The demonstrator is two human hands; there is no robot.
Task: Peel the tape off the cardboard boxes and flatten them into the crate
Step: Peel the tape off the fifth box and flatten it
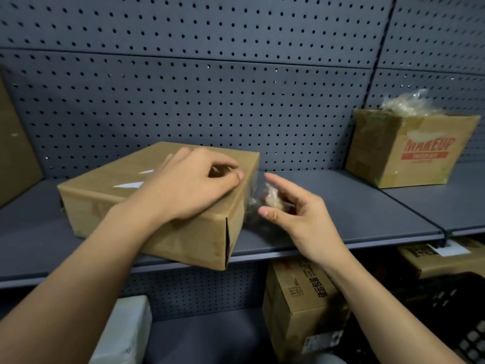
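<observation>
A flat brown cardboard box [112, 195] lies on the grey shelf [341, 211], one corner over the front edge. My left hand [194, 187] rests on its top near the right end, fingers curled at the top edge. My right hand [299, 208] is just right of the box and holds a crumpled wad of clear tape [270, 198] in its curled fingers, index finger sticking out. A strip of clear tape seems to run from the wad to the box's right end. The black crate [462, 324] shows at the bottom right.
An open box marked MAKEUP [409, 151], stuffed with crumpled tape, stands at the shelf's right end. A cardboard sheet [15, 153] leans at the far left. Below the shelf are a printed carton [296, 308], another carton [443, 258] and a white box [126, 329]. Pegboard backs the shelf.
</observation>
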